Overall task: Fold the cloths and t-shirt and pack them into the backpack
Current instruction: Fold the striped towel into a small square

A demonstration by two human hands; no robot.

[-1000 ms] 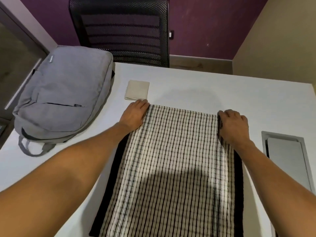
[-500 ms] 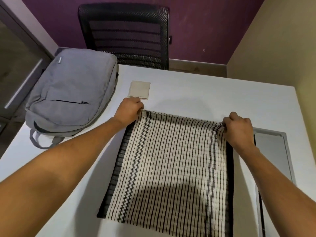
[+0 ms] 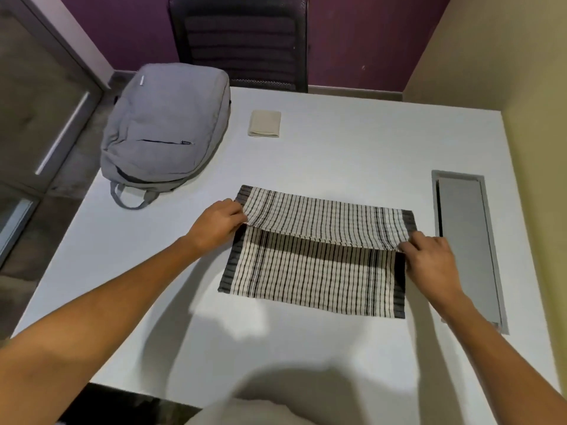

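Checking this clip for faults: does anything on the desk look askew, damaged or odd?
Nothing stands out. The checked cloth lies mid-fold, its folded-over edge pinched by the left hand and right hand. The backpack is zipped and the folded beige cloth sits neatly.

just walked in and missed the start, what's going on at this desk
A person is folding a checked cloth on a white desk. The left hand and right hand each pinch a corner of its far edge, held over the middle so the cloth is partly doubled. A small beige cloth lies folded further back. The grey backpack lies flat at the desk's left corner, its front pocket zipped; nothing can be seen packed in it.
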